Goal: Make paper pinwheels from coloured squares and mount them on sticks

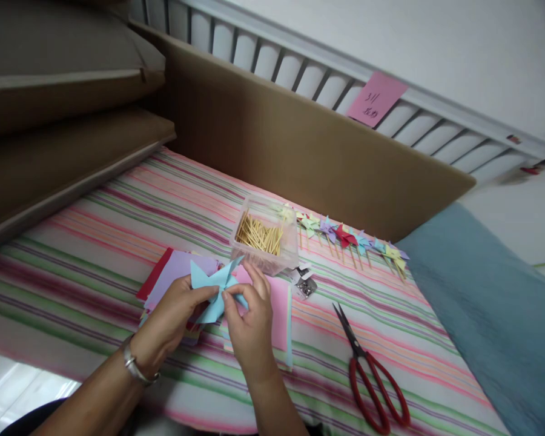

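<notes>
Both my hands hold a light blue paper pinwheel (211, 280) above a striped cloth. My left hand (175, 318) grips its left side with curled fingers. My right hand (249, 315) pinches the pinwheel's centre between thumb and forefinger. Under my hands lies a stack of coloured paper squares (279, 303) in pink, purple and red. Just beyond them stands a clear plastic box (266, 239) holding several wooden sticks.
A row of finished paper pinwheels on sticks (354, 239) lies to the right of the box. Red-handled scissors (367, 378) lie at the right front. A small stapler-like metal item (304, 283) sits by the box. A cardboard sheet (300, 139) stands behind; a blue cushion (495, 309) is at right.
</notes>
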Available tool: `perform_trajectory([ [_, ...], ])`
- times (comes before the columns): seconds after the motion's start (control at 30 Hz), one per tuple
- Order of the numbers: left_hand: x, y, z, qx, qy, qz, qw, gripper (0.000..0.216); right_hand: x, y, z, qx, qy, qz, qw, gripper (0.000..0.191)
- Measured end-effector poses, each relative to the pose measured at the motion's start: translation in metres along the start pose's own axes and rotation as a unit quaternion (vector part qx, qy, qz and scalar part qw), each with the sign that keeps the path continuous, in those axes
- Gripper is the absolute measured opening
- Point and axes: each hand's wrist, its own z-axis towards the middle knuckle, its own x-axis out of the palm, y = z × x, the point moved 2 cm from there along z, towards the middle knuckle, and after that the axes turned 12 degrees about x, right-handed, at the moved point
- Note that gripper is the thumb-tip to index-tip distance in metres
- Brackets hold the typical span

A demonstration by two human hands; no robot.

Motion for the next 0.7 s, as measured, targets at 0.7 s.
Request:
perform_trajectory([
  [0.7, -0.0017, 0.002, -0.001, 0.025, -0.014, 0.03, 0.999, 0.016, -0.0032, -0.0015, 0.0044, 0.043, -0.01, 0.041, 0.998, 0.009],
])
